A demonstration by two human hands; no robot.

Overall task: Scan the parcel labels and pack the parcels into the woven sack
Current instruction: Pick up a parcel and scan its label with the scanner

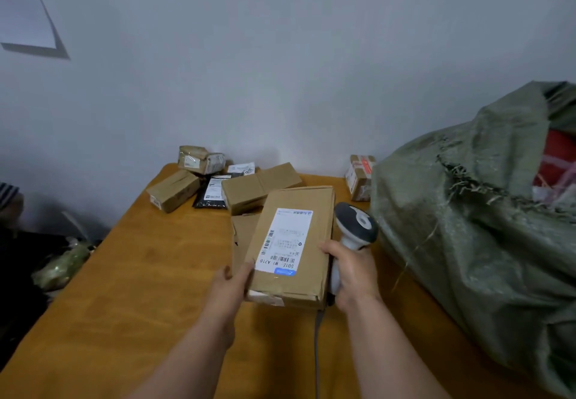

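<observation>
brown cardboard box with its white label facing up sits between our hands above the bench. our left hand holds its left edge. our right hand grips the scanner and touches the box too. we think scanning comes next, then dropping it into the green woven sack on the right.
</observation>
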